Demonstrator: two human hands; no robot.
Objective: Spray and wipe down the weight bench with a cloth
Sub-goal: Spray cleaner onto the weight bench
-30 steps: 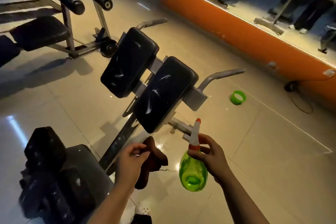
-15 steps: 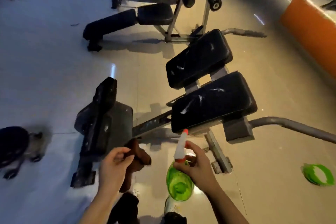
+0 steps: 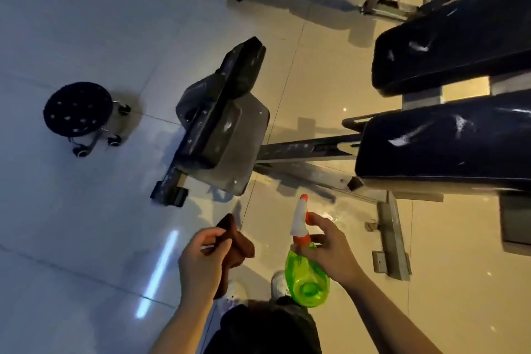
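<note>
Right hand (image 3: 330, 250) grips the green spray bottle (image 3: 306, 276), nozzle forward; left hand (image 3: 201, 263) pinches the brown cloth (image 3: 235, 244). Gaze has swung left since a moment ago: the footrest end (image 3: 224, 129) now sits central, pads (image 3: 442, 138) pushed right. Likely next target.

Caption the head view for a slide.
Left hand holding brown cloth, right hand holding green spray bottle beside weight bench.
</note>
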